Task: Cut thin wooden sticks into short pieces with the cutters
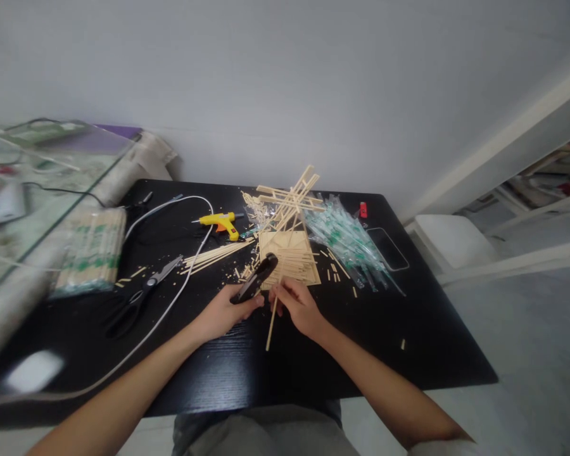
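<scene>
My left hand (228,311) is closed around a black hand tool (256,277) with a rounded end, pointing up and to the right. Its exact kind is hard to make out. Close beside it, my right hand (298,305) pinches a thin wooden stick (270,326), which slants down toward me over the black table. Just beyond both hands lies a square wooden stick panel (308,259), with loose sticks across it. A crossed frame of glued-looking sticks (292,201) rises behind the panel.
A yellow glue gun (222,223) and black-handled scissors (145,291) lie left, near a white cable (173,301). Packed chopsticks (91,250) sit far left. Plastic wrappers (346,240), a phone-like slab (388,248) and a red object (363,209) lie right on the black table (361,342).
</scene>
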`<state>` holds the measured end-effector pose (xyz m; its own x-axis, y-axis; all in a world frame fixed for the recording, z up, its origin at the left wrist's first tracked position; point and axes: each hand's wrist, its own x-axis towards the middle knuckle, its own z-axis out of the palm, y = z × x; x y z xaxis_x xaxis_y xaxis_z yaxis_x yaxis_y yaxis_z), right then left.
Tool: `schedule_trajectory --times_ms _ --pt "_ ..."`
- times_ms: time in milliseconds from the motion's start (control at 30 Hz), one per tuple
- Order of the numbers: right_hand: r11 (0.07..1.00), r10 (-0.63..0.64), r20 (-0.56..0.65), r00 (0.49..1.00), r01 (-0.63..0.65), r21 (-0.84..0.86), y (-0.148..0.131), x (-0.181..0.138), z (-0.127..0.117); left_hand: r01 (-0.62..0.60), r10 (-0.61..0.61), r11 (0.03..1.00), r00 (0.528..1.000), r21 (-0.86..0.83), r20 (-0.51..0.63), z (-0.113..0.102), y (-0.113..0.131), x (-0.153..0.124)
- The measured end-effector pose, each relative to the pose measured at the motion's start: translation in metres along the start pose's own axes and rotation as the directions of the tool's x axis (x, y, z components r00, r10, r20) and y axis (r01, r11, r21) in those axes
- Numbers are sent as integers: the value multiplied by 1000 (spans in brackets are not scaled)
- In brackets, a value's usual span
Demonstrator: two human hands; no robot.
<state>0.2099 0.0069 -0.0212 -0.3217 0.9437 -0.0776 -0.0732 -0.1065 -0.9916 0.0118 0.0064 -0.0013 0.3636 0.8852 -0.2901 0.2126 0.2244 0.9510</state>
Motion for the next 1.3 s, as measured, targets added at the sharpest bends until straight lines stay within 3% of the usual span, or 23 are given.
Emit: schedule_trajectory --times_ms 167,500,733,1000,1300 --pt "991 104 140 985 -114 66 1 -3 4 -15 14 1000 998 -15 -59 -5 1 1" --pt "977 161 197 967 -185 108 11 -3 9 -7 -6 987 997 -161 -76 -3 -3 1" --pt "967 172 230 958 -209 148 13 -1 8 -34 15 990 990 -135 -140 -6 -3 1" --pt "968 167 234 958 -205 148 8 -1 5 -55 50 997 993 -46 -111 -6 1 0" --pt "941 218 302 928 -282 186 8 -2 5 -59 62 998 993 36 -100 -6 -1 2"
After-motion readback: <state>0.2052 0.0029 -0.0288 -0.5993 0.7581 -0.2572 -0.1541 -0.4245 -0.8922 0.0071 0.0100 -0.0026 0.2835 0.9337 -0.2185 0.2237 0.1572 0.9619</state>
